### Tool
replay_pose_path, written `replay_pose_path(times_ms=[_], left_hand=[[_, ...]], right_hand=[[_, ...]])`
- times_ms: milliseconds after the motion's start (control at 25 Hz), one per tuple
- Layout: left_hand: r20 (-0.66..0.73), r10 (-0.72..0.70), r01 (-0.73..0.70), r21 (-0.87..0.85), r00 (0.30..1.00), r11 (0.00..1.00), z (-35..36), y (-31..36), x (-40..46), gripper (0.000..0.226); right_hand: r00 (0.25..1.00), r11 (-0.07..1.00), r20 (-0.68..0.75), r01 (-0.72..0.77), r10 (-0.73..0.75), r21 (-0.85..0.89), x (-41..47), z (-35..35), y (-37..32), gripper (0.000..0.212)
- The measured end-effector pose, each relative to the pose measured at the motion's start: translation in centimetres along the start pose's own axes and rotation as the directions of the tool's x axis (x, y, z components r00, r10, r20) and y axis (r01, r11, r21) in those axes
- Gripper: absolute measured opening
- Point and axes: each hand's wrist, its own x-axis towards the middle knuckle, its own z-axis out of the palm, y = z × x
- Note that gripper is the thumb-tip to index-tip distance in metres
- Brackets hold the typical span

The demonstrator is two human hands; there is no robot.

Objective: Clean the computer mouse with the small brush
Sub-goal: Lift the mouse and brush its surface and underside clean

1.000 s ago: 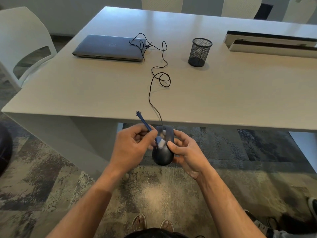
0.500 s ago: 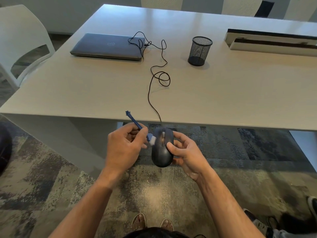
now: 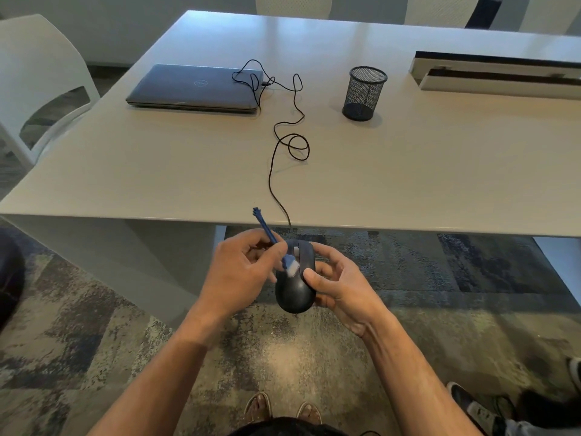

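Observation:
A black wired computer mouse is held in the air below the table's front edge. My right hand grips it from the right, thumb on its top. My left hand pinches a small blue brush, handle pointing up and away. Its white bristles lie on the mouse's top, just left of the scroll wheel. The mouse's black cable runs up over the table edge, loops, and reaches the laptop.
On the beige table lie a closed grey laptop, a black mesh pen cup and a white box at the back right. A white chair stands at left. Another person's shoes are at lower right.
The brush has swung back right onto the mouse's top after sitting off its left side half a second ago. My right hand keeps the mouse in about the same place.

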Motion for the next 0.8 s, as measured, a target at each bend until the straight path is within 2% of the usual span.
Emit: replay_pose_path(times_ms=[80,200,280,440,520,600,680,800], left_hand=[[0.034,-0.014,0.013,0.021,0.999,1.000,0.5,0.0,-0.2,0.006],[-0.063,-0.001,0.006,0.074,0.998,0.997,0.6,-0.2,-0.1,0.007],[-0.127,0.051,-0.029,0.175,0.991,0.984,0.4,-0.3,0.2,0.007],[-0.202,0.064,-0.017,0.227,0.977,0.974,-0.2,0.3,0.5,0.010],[-0.146,0.043,-0.027,0.110,0.988,0.994,-0.7,0.6,0.3,0.009],[0.073,-0.002,0.005,-0.043,0.997,0.999,-0.7,1.1,-0.1,0.005],[0.183,0.001,-0.007,0.029,0.983,1.000,-0.2,1.0,-0.5,0.005],[0.037,0.099,-0.106,0.293,0.994,0.950,0.4,0.9,-0.3,0.005]], right_hand=[[0.999,1.000,0.036,-0.013,0.013,0.006,-0.1,0.0,0.2,0.081],[0.996,1.000,0.090,-0.001,0.001,0.007,-0.3,-0.2,0.7,0.095],[0.995,1.000,0.096,-0.008,0.008,-0.009,-0.3,0.0,0.9,0.102],[0.997,1.000,0.076,-0.013,0.014,-0.017,-0.3,0.1,0.9,0.104],[0.997,1.000,0.073,-0.013,0.014,-0.016,-0.3,0.2,0.8,0.104],[0.997,1.000,0.074,-0.009,0.010,-0.014,-0.3,0.1,0.8,0.103],[0.997,1.000,0.072,-0.016,0.017,-0.025,-0.3,0.2,0.8,0.103],[0.997,0.998,0.068,-0.020,0.023,-0.052,-0.4,0.5,0.7,0.103]])
